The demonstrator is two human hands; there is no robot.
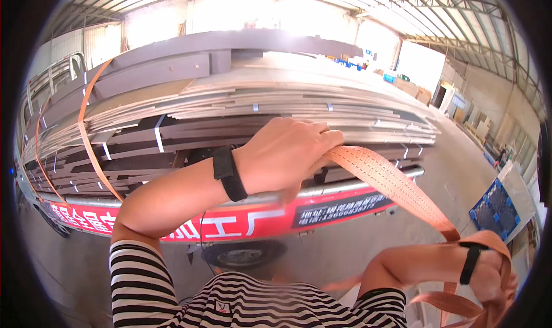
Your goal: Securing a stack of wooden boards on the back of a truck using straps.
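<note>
My left hand (287, 149) is closed around one end of a wide orange webbing strap (391, 181), held in front of the stacked boards. From there the strap slopes down to my right hand (491, 276), low at the right. Loops of the same strap pass over and hang below that hand, which is closed on it; its fingers are partly hidden and blurred. A black band circles each wrist. Behind my left hand lies a tall load of flat brown and grey boards (259, 98) on a truck bed (322, 191).
Two orange straps (86, 115) run over the load at the left. A red banner (144, 221) covers the bed's side, above a wheel (244, 254). At the right, a blue pallet (495, 210) leans with a pale panel. Concrete floor (454, 155) extends along the load.
</note>
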